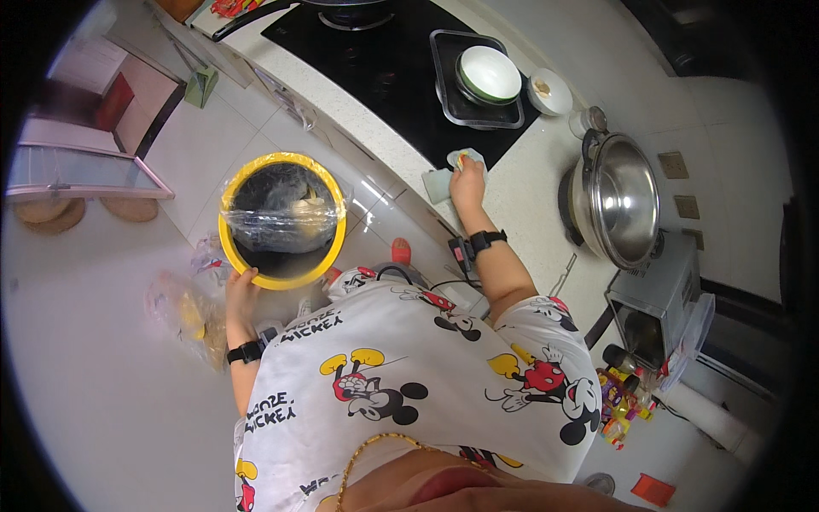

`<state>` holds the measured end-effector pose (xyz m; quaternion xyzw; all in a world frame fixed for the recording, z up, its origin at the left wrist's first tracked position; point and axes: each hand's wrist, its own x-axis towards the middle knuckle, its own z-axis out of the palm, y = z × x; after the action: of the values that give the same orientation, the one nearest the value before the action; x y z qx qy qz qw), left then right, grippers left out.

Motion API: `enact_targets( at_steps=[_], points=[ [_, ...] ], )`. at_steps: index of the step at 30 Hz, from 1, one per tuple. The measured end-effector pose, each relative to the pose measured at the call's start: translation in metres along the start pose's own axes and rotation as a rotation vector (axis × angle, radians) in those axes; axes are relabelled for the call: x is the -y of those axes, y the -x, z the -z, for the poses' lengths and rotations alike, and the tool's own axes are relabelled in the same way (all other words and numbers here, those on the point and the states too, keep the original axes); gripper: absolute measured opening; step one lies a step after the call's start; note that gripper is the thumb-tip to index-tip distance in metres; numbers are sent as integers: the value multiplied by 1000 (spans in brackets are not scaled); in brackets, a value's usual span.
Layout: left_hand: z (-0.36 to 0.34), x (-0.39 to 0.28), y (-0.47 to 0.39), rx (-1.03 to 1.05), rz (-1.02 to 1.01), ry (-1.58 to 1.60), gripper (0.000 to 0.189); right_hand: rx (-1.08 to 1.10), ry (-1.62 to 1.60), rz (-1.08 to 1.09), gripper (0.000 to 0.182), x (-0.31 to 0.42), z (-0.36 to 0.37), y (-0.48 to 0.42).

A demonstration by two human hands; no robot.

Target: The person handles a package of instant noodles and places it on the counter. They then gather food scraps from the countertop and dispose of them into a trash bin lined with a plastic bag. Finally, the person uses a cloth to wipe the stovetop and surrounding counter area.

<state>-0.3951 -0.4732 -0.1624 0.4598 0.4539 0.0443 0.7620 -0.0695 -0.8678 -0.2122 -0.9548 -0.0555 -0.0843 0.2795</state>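
Note:
My left hand (242,296) grips the yellow rim of a round trash bin (281,283), holding it over the floor left of the counter. Clear plastic film stretches across the bin's mouth, and a pale yellowish scrap (310,211) shows inside the dark interior. At the counter's front edge, by the cooktop's corner, my right hand (469,189) closes on a crumpled pale wrapper or cloth (475,155) with a bit of yellow and red. A flat grey-green piece (437,185), possibly cloth, lies beside that hand; whether the two are joined I cannot tell.
On the black cooktop (377,83) stand a pan (345,5) and a rectangular tray (451,105) holding stacked bowls (491,73). A small white bowl (551,96) and a large steel pot (624,198) sit along the wall. Plastic bags (192,313) lie on the floor.

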Motion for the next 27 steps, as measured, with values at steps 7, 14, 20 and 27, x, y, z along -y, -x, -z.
enact_targets(
  at_steps=[7,14,20,27],
  points=[
    [0,-14,11,-57,12,-136,20,31,1,-55,23,55,-54,-60],
    [17,-21,1,-52,36,-153,21,-65,12,18,30,68,-76,-79],
    [39,-46,-32,23,-35,-191,11,-117,25,33,52,93,-53,-40],
    [30,-72,-46,-24,30,-109,11,-10,90,140,51,57,-66,-62]
  ],
)
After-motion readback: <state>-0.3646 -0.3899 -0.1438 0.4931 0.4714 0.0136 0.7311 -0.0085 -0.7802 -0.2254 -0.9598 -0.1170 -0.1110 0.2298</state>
